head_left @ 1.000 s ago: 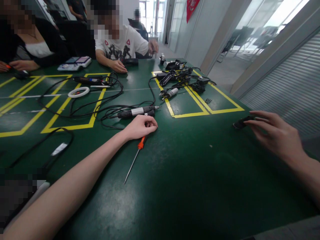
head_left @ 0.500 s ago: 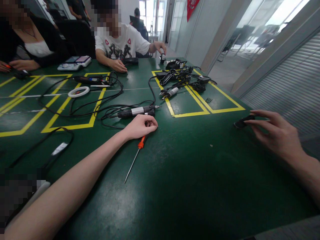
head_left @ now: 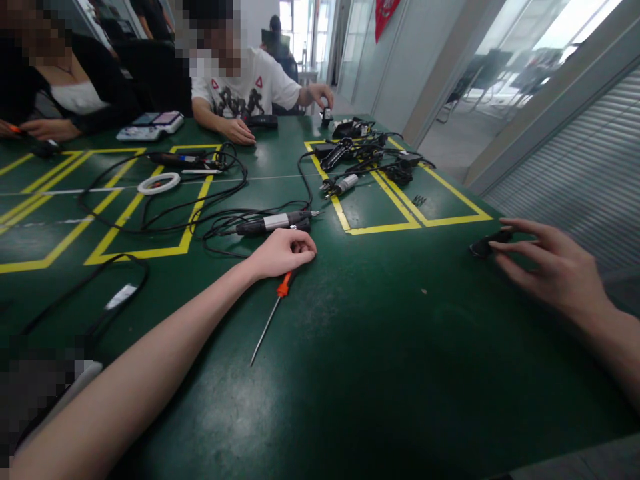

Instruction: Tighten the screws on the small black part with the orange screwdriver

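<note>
My left hand (head_left: 285, 253) rests on the table with its fingers curled closed. Under it runs the handle of a screwdriver (head_left: 283, 287), orange where it shows, with its thin metal shaft pointing toward me. The palm hides whether the fingers grip that handle. Far to the right, my right hand (head_left: 555, 263) pinches a small, flat, black oblong piece (head_left: 483, 247) between thumb and fingers, low over the table's right side. Its kind is not clear. Just beyond my left hand lies a grey and black electric screwdriver (head_left: 275, 223) with its cord.
Yellow tape (head_left: 385, 229) marks boxes on the green table (head_left: 380, 360). Tangled black cables and devices (head_left: 350, 153) lie at the back. A white ring (head_left: 159, 183), a small spring (head_left: 419, 199) and a black cable (head_left: 143, 267) lie about. Two people sit opposite.
Both hands have kept almost the same place and pose. The view has shifted very slightly, and the black piece is tilted a little differently in my right fingers.
</note>
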Motion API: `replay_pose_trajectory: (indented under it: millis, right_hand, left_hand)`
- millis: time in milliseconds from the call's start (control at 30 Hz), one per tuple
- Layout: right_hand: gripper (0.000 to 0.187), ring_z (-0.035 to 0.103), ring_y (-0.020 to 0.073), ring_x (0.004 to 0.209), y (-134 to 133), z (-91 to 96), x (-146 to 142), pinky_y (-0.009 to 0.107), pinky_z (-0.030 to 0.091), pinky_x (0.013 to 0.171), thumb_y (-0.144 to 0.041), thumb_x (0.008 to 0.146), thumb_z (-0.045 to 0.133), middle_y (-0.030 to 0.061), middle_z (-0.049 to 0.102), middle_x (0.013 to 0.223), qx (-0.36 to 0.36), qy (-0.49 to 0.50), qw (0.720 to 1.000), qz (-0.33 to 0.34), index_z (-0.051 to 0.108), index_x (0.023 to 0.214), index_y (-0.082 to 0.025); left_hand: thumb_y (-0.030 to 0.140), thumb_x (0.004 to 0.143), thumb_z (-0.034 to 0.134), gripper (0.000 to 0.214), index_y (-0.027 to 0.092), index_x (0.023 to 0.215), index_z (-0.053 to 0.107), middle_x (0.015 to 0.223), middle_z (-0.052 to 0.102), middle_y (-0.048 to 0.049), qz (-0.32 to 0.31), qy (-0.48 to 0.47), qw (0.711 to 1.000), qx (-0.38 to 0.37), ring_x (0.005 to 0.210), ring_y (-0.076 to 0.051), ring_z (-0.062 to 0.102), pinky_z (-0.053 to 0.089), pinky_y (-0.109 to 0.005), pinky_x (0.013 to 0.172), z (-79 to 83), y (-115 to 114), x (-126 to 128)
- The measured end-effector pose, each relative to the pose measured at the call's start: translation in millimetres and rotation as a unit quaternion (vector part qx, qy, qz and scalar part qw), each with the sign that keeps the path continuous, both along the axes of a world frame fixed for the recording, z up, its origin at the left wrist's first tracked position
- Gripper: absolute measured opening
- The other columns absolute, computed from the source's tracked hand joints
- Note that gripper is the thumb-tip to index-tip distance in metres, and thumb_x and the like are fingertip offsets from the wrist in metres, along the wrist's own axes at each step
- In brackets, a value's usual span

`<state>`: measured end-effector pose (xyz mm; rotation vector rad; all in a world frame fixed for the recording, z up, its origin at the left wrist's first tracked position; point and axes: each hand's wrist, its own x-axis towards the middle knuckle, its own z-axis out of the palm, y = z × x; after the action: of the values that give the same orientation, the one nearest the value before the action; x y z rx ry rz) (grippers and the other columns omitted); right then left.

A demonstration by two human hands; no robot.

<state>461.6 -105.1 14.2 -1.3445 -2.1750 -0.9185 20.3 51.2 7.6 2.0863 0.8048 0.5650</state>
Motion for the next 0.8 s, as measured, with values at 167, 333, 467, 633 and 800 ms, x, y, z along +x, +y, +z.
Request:
replay_pose_trajectory:
  millis: [167, 333, 467, 633, 800]
  right_hand:
    - [0.023, 0.073, 0.0222, 0.073, -0.3, -1.6, 0.9, 0.039, 0.064, 0.065, -0.036, 0.094, 0.062, 0.0174, 0.073, 0.120, 0.007, 0.033, 0.999, -0.012, 0.073, 0.085, -0.018]
    - [0.019, 0.075, 0.0233, 0.079, 2.4, -6.6, 2.7, 0.042, 0.064, 0.072, -0.035, 0.090, 0.064, 0.0130, 0.072, 0.121, -0.022, 0.111, 0.992, -0.060, 0.075, 0.083, -0.022]
    - [0.018, 0.074, 0.0311, 0.099, 5.6, -5.9, -1.6, 0.050, 0.063, 0.083, -0.036, 0.089, 0.064, 0.0135, 0.073, 0.114, -0.014, 0.158, 0.986, -0.057, 0.074, 0.081, -0.024]
    - [0.021, 0.073, 0.0279, 0.089, 10.5, -8.9, -5.2, 0.050, 0.064, 0.078, -0.043, 0.079, 0.075, 0.0114, 0.071, 0.110, 0.000, 0.274, 0.959, -0.064, 0.069, 0.087, -0.024]
    - [0.066, 0.072, 0.0250, 0.079, 16.6, -14.2, -2.5, 0.044, 0.064, 0.066, -0.045, 0.051, 0.091, 0.0075, 0.071, 0.108, -0.023, 0.480, 0.873, -0.088, 0.059, 0.106, -0.028]
  left_hand:
    - [0.025, 0.078, 0.064, 0.016, 0.013, 0.081, 0.075, 0.067, 0.063, 0.0006, 0.001, 0.005, 1.000, 0.006, 0.062, -0.011, 0.052, 0.041, -0.022, 0.060, 0.8, 0.1, -0.3]
    - [0.025, 0.078, 0.064, 0.017, 0.013, 0.081, 0.075, 0.067, 0.063, 0.0006, 0.002, 0.001, 1.000, 0.003, 0.061, -0.011, 0.052, 0.041, -0.023, 0.060, 0.9, 0.0, -0.5]
    - [0.025, 0.078, 0.064, 0.016, 0.013, 0.081, 0.075, 0.067, 0.064, 0.0005, 0.001, 0.002, 1.000, 0.004, 0.062, -0.011, 0.052, 0.041, -0.022, 0.060, 1.5, -0.3, -0.4]
    - [0.025, 0.078, 0.064, 0.017, 0.013, 0.082, 0.075, 0.067, 0.064, 0.0003, 0.000, 0.003, 1.000, 0.005, 0.062, -0.011, 0.052, 0.041, -0.023, 0.060, 0.7, -0.1, -0.4]
    - [0.027, 0.078, 0.064, 0.018, 0.013, 0.082, 0.075, 0.067, 0.063, 0.0003, -0.001, 0.001, 1.000, 0.004, 0.061, -0.012, 0.052, 0.041, -0.023, 0.060, 0.4, -0.3, -0.9]
